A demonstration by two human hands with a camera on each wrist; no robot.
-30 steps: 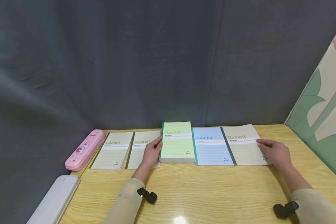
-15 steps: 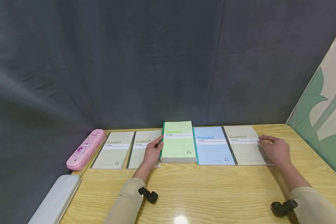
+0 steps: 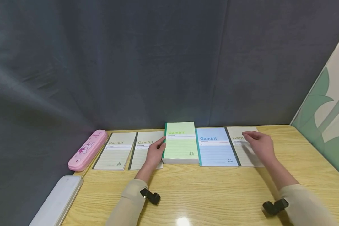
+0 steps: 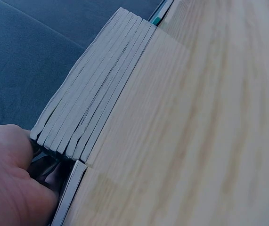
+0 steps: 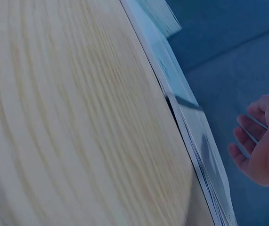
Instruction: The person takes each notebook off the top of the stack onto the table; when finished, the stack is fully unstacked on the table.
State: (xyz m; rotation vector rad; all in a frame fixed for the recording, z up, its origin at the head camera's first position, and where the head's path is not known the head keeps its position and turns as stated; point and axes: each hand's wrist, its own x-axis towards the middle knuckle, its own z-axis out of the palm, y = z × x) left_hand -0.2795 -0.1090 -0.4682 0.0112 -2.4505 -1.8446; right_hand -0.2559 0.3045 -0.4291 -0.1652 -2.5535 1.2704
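A stack of notebooks topped by a green one lies at the table's middle; its several layers show edge-on in the left wrist view. My left hand touches the stack's left side with its fingertips, its fingers partly hidden. To the stack's right lie a blue notebook and a beige notebook with a dark spine, side by side. Above the beige one my right hand hovers, fingers loosely bent and holding nothing. Left of the stack lies another beige notebook, partly covered by my left hand.
A further beige notebook lies at the left of the row. Beside it are a pink pencil case and a white case along the table's left edge. A dark curtain hangs behind the wooden table.
My right hand has left the right edge of the beige notebook and moved leftward and up over it. My left hand stays at the stack. The view has shifted slightly.
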